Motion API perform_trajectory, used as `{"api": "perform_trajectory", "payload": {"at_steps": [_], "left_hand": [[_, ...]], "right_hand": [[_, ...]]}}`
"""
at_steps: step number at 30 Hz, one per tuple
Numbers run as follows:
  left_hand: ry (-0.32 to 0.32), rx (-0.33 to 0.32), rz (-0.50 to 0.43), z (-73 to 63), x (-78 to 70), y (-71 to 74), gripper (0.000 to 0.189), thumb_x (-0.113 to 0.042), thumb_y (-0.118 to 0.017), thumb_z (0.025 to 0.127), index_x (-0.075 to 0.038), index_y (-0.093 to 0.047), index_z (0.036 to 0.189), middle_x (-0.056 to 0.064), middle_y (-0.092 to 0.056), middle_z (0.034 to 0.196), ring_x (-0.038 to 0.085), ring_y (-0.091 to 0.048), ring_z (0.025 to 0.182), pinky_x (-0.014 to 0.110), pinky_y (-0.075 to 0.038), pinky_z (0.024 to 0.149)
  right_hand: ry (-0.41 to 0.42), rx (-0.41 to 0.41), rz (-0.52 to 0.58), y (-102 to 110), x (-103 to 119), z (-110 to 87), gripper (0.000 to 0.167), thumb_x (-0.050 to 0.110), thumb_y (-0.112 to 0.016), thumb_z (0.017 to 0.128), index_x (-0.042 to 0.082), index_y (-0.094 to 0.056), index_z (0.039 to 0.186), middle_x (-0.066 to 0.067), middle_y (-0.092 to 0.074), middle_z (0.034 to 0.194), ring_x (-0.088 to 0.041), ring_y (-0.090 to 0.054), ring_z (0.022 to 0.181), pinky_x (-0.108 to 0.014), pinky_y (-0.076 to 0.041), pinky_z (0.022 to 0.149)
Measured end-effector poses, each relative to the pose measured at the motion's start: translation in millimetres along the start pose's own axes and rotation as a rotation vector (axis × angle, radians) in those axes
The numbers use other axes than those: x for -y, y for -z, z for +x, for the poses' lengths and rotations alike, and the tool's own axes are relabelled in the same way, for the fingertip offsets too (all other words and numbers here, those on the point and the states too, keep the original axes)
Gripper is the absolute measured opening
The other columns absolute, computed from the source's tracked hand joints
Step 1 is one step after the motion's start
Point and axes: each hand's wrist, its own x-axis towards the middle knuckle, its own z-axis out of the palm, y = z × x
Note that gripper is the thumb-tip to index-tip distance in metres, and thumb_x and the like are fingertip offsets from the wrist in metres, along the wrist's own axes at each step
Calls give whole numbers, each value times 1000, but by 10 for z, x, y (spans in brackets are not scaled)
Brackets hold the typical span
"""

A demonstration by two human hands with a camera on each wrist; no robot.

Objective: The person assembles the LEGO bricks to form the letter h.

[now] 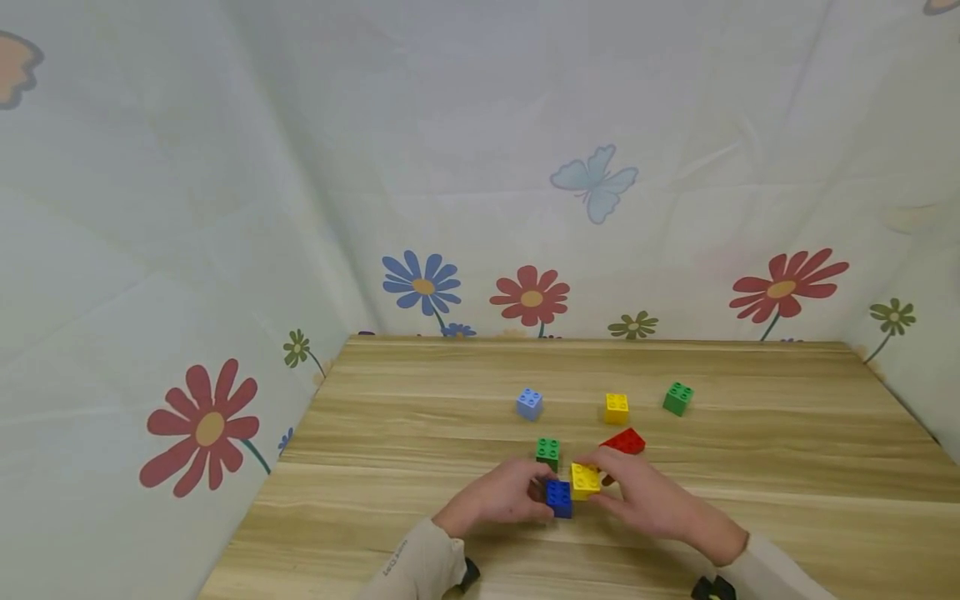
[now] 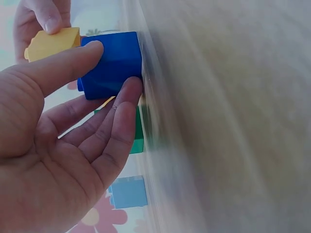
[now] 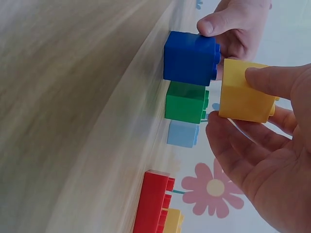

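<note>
A dark blue toy brick [image 1: 558, 498] stands on the table, studs up, and my left hand [image 1: 512, 493] pinches it between thumb and fingers. My right hand [image 1: 651, 497] holds a yellow toy brick [image 1: 585, 481] by its sides. In the right wrist view the yellow brick [image 3: 245, 92] is raised off the table, a little higher than the blue brick [image 3: 189, 58]; the two are not joined. Just behind the blue one stands a green brick [image 1: 547, 451]. A longer red brick [image 1: 628, 442] lies behind my right hand, which partly hides it.
Farther back on the wooden table [image 1: 420, 392] stand a light blue brick [image 1: 529, 403], a second yellow brick [image 1: 617, 408] and another green brick [image 1: 678, 398]. A white flowered cloth [image 1: 480, 192] hangs along the table's back and sides.
</note>
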Motion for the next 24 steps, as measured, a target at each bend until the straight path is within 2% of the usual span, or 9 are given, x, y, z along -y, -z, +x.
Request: {"api": "perform_trajectory", "payload": {"at_steps": [9, 14, 24], "left_hand": [[-23, -5, 32, 28, -10, -28, 32, -14, -76, 80, -9, -65, 110, -6, -65, 95, 0, -60, 78, 17, -49, 67], [-19, -10, 31, 26, -22, -35, 34, -15, -76, 81, -8, -64, 112, -5, -65, 97, 1, -61, 78, 17, -49, 66], [-48, -20, 46, 6, -26, -27, 35, -14, -76, 80, -6, -65, 112, -3, -66, 99, 1, -61, 78, 16, -49, 67]], "right_hand": [[37, 8, 47, -53, 27, 33, 44, 17, -69, 88, 11, -52, 128, 9, -55, 120, -8, -54, 102, -29, -51, 82], [27, 19, 60, -81, 30, 43, 44, 18, -67, 89, 9, -51, 129, 7, -55, 120, -9, -54, 102, -29, -51, 82], [3, 9, 66, -81, 32, 52, 43, 17, -66, 90, 7, -51, 129, 5, -55, 120, -10, -55, 102, -26, -50, 82]]}}
